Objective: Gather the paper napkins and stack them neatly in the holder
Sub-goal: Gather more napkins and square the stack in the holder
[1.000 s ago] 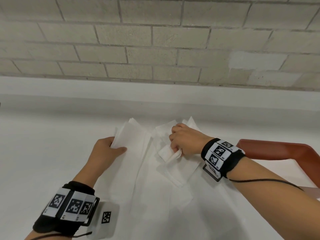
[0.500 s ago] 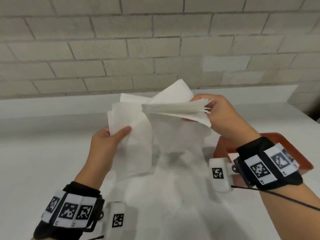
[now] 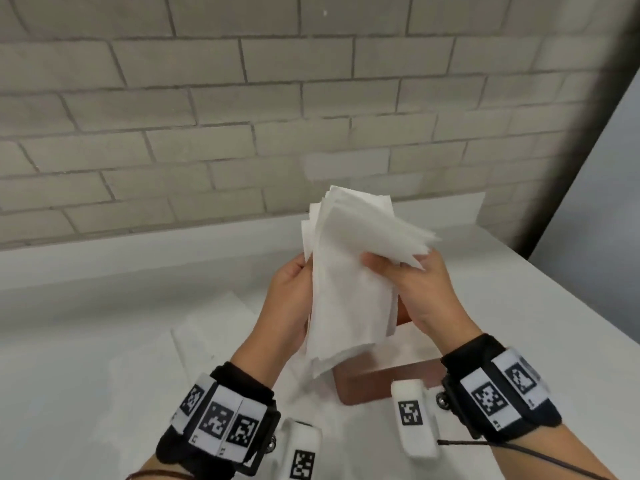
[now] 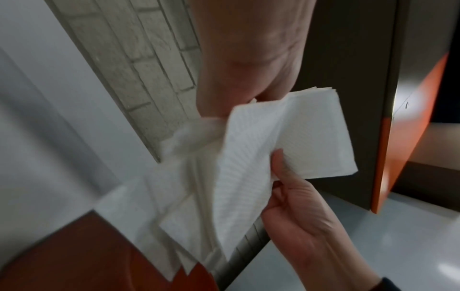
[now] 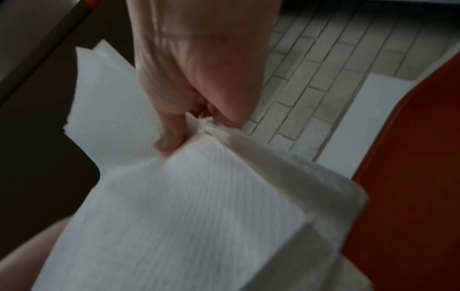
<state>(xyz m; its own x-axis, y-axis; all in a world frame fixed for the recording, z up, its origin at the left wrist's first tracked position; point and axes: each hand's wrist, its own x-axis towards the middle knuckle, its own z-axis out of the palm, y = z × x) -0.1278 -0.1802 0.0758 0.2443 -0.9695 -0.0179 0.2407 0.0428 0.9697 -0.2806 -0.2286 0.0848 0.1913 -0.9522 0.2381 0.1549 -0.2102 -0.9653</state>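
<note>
A loose stack of white paper napkins point(image 3: 349, 285) stands upright in the air between both hands. My left hand point(image 3: 304, 271) grips its left edge, fingers behind the sheets. My right hand point(image 3: 398, 268) pinches the upper right corner, thumb on the front. The sheets fan out unevenly at top and bottom. A red-brown holder point(image 3: 377, 386) lies on the table right below the stack. In the left wrist view the napkins point(image 4: 286, 137) hang above the holder point(image 4: 74, 256). The right wrist view shows the napkins point(image 5: 186, 206) beside the holder point(image 5: 410, 177). More napkins point(image 3: 207, 337) lie flat at the left.
The white table point(image 3: 86, 341) runs back to a low ledge under a brick wall point(image 3: 242, 98). Its right edge point(image 3: 561, 327) slants down close to the holder. A dark post point(image 3: 568, 150) stands at the far right corner.
The hands lifted two bunches of napkins off the table, brought them together into one stack, and carried it to the right over the holder.
</note>
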